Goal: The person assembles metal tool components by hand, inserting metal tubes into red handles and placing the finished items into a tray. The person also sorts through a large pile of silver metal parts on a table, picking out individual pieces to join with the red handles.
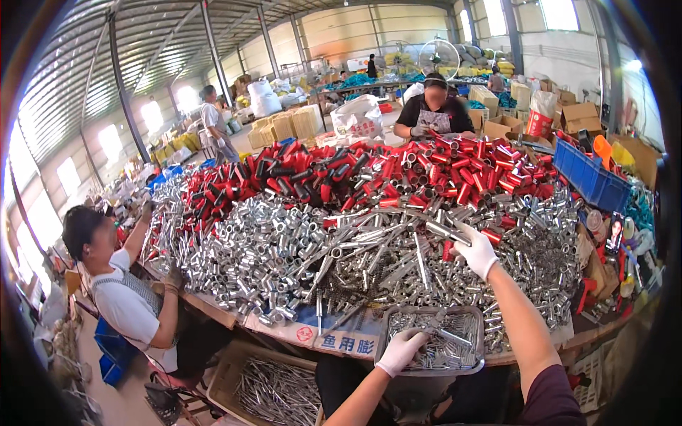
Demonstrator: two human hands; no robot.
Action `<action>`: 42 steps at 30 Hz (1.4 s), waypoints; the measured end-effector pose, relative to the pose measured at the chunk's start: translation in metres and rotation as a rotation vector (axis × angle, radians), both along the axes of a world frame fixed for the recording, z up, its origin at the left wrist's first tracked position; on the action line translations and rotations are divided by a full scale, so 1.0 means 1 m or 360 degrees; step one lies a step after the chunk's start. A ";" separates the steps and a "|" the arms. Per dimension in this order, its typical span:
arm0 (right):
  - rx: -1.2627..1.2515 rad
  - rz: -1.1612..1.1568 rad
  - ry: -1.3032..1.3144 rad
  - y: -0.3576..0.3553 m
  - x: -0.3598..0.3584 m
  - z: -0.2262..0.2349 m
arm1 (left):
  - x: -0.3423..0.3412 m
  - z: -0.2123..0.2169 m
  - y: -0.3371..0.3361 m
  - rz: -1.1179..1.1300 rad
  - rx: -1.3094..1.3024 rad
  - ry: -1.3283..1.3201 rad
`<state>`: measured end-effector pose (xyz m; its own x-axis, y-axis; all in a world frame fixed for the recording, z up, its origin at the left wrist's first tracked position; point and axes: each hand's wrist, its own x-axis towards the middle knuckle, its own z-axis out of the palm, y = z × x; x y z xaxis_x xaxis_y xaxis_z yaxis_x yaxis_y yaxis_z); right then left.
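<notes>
My right hand [476, 251], in a white glove, reaches over the heap with its fingers closed on a silver metal tube [447, 231]. Lower down, my left hand [403, 352], also gloved in white, is at the left side of a shallow metal tray [480, 361]. Its fingers are bent together over the tray; what they hold, if anything, is too small to make out. Thin metal rods and small parts [447, 349] fill the tray. Around my right hand lie loose silver rods, springs and short tubes, with red tubes [490, 234] close by.
Silver sleeves [263, 248] and red and black handles [298, 170] cover the table. A blue crate [590, 174] stands at the right edge. Below the table is a bin of rods [277, 390]. One co-worker [135, 284] sits left, another [435, 113] sits across.
</notes>
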<state>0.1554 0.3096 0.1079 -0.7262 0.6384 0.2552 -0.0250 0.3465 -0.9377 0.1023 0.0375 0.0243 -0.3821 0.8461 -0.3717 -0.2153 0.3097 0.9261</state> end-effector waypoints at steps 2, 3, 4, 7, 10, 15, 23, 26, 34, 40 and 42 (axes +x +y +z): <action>0.0832 -0.0370 -0.0144 0.012 0.011 -0.018 | 0.003 0.004 0.000 -0.0015 -0.0016 0.0026; 0.0627 -0.0325 -0.0052 0.024 0.019 -0.028 | 0.003 0.004 0.002 -0.0022 -0.0020 0.0037; 0.0421 -0.0275 0.0043 0.032 0.023 -0.036 | 0.003 0.002 0.003 -0.0023 -0.0027 0.0049; 0.0525 -0.0298 0.0109 0.009 0.026 -0.033 | 0.002 0.002 -0.002 0.0036 -0.0027 0.0035; 0.0464 -0.0259 0.0099 0.002 0.036 -0.028 | 0.004 0.009 0.003 0.0025 -0.0068 0.0026; 0.0062 -0.0075 0.0178 -0.007 0.036 -0.018 | 0.002 -0.003 0.003 0.0052 0.0013 -0.0040; -0.0246 0.0066 0.0366 -0.018 0.033 -0.030 | 0.007 0.012 0.003 0.0079 -0.0053 -0.0039; -0.0357 0.0014 0.0345 -0.030 0.038 -0.027 | 0.007 0.011 0.004 0.0092 -0.0053 -0.0050; -0.1627 0.0310 0.0602 -0.101 0.112 -0.051 | 0.001 -0.002 0.004 0.0021 0.0029 0.0083; -0.1817 0.0361 0.0837 -0.113 0.118 -0.104 | 0.002 0.002 0.002 0.0073 -0.0056 -0.0036; -0.1767 0.0386 0.0808 -0.113 0.116 -0.113 | 0.001 0.002 0.001 0.0028 -0.0091 -0.0026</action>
<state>0.2718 0.1962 -0.0047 -0.8325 0.5518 -0.0504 -0.4227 -0.6912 -0.5861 0.1029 0.0387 0.0260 -0.3901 0.8166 -0.4255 -0.2364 0.3578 0.9034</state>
